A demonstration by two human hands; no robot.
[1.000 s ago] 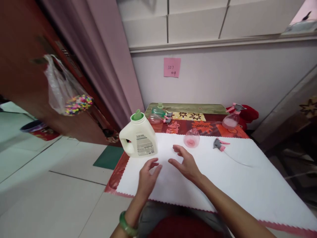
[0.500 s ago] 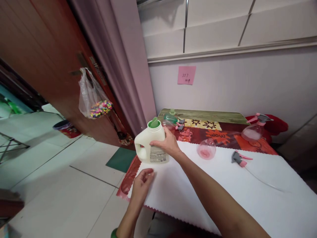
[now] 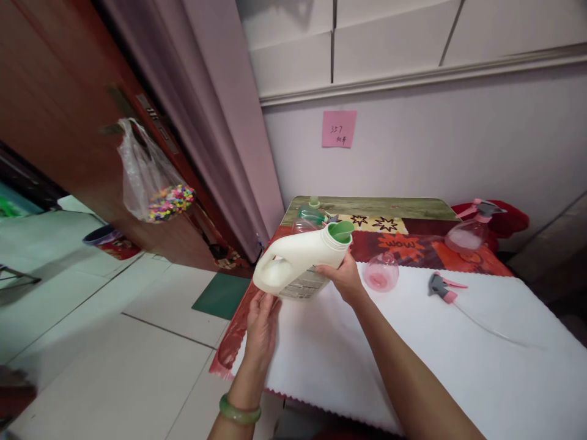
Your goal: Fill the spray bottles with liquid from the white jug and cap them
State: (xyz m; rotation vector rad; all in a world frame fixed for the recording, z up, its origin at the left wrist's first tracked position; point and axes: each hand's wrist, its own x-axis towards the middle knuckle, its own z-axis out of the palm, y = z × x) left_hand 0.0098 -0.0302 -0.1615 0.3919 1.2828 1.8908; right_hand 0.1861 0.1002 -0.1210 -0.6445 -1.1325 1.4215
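Observation:
A cream-white detergent jug (image 3: 300, 260) with a green pouring spout is tilted, its mouth pointing up and to the right. My right hand (image 3: 347, 278) grips it by the side below the neck, thumb across the label. Under the raised bottom, my left hand (image 3: 262, 327) supports the jug with its fingers, which the base partly hides. Right of the jug stands a clear pink bottle (image 3: 381, 273) without its top, with some pink in the bottom. Its surroundings include a grey and pink trigger sprayer (image 3: 443, 287) lying with its tube stretched out.
A white cloth (image 3: 426, 354) covers the table. At the back right stands another spray bottle (image 3: 468, 233), beside something red (image 3: 509, 223). Behind the jug are a green bottle (image 3: 312, 212) and a clear one. A plastic bag (image 3: 158, 189) of colourful pieces hangs on the door handle.
The jug has gone from upright to tilted, its mouth swinging right. My right hand moved right with it; my left hand rose to the jug's bottom. The view has shifted slightly.

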